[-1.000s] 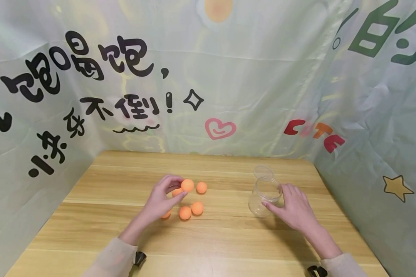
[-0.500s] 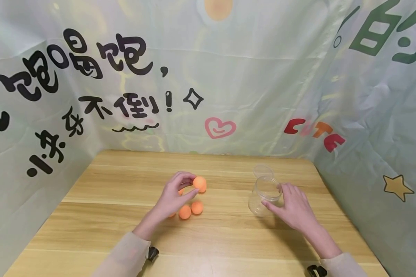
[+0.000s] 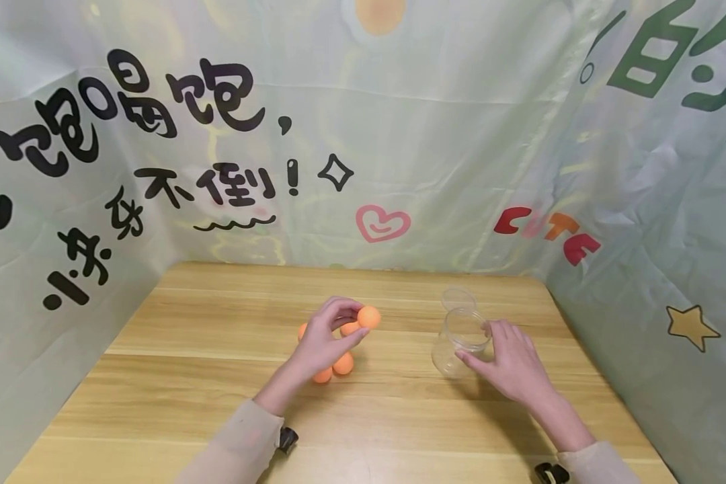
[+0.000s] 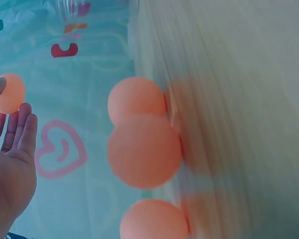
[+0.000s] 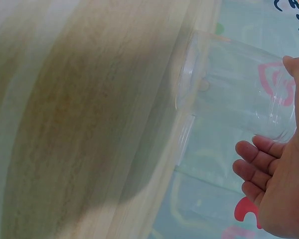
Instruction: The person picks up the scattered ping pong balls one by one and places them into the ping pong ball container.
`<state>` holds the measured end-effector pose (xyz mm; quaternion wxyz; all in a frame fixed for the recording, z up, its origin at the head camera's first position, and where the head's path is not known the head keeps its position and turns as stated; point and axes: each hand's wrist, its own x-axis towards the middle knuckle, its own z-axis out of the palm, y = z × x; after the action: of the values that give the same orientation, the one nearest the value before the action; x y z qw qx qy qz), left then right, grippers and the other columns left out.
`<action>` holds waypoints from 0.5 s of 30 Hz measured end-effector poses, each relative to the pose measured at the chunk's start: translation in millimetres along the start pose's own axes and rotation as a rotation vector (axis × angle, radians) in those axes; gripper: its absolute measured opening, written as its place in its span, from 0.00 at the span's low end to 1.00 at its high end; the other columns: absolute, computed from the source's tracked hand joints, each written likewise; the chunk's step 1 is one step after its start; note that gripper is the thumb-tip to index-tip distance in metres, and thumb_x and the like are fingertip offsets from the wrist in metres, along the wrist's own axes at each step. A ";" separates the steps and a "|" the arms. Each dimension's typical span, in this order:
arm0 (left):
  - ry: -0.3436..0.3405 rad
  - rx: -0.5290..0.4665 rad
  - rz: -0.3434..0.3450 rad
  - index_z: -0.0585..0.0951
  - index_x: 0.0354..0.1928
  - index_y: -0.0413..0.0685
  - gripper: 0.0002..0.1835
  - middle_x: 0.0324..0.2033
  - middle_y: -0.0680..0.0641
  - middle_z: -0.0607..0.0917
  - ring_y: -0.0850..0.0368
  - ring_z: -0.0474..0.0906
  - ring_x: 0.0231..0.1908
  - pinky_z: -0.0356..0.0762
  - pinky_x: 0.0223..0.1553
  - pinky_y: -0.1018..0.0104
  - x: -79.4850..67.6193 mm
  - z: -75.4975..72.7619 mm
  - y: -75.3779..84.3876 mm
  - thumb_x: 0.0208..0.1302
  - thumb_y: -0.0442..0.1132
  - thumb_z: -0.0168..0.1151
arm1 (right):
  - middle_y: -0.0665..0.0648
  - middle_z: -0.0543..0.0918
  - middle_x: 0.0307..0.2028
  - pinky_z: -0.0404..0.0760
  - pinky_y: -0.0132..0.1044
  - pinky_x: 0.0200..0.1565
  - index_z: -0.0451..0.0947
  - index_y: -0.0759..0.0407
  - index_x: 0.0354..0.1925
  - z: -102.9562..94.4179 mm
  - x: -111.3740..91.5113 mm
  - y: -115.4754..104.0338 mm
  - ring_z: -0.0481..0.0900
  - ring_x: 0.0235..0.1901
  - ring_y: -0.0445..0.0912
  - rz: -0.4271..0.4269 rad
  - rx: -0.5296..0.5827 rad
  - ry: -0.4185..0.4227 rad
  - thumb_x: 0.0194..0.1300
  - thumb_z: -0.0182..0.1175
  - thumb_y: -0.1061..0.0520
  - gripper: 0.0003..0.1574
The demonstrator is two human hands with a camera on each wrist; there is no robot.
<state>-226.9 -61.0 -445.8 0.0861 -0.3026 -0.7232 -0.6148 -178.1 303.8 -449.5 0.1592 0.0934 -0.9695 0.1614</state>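
Observation:
My left hand pinches an orange ping-pong ball between thumb and fingertips, raised over the table. In the left wrist view that held ball sits at the far left. Under and beside the hand, several more ping-pong balls lie on the wood, some partly hidden by it. My right hand grips a clear, open-topped jar near its rim, thumb on the near side. Upright on the table, the jar shows no balls inside.
A clear round lid lies just behind the jar. The wooden table is bordered by a printed cloth at the back and both sides.
My left hand has moved right with the held ball, passing over the loose balls toward the jar. The right hand and jar stay where they were.

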 end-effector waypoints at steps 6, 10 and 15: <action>-0.017 -0.020 0.016 0.81 0.57 0.45 0.20 0.53 0.46 0.80 0.51 0.81 0.54 0.82 0.60 0.54 6.4 11.4 0.5 0.65 0.32 0.73 | 0.69 0.79 0.51 0.71 0.68 0.59 0.72 0.69 0.57 1.1 0.2 0.7 0.75 0.55 0.67 0.002 0.006 -0.005 0.64 0.68 0.30 0.47; -0.022 -0.031 0.035 0.81 0.58 0.46 0.20 0.53 0.46 0.81 0.51 0.81 0.54 0.82 0.61 0.59 11.7 20.3 1.4 0.65 0.32 0.73 | 0.69 0.80 0.51 0.71 0.68 0.59 0.72 0.69 0.56 1.8 0.0 1.7 0.75 0.54 0.67 0.000 0.010 -0.001 0.64 0.68 0.30 0.47; -0.039 -0.061 0.036 0.80 0.58 0.45 0.21 0.53 0.46 0.80 0.52 0.81 0.54 0.82 0.61 0.59 18.9 30.9 2.6 0.65 0.31 0.73 | 0.69 0.80 0.51 0.72 0.68 0.59 0.72 0.69 0.57 2.2 -0.4 2.7 0.76 0.54 0.67 0.001 0.011 0.005 0.63 0.69 0.31 0.47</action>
<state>-233.0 -25.4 -441.3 0.0735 -0.3300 -0.7002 -0.6289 -178.9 305.6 -452.3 0.1611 0.0934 -0.9682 0.1670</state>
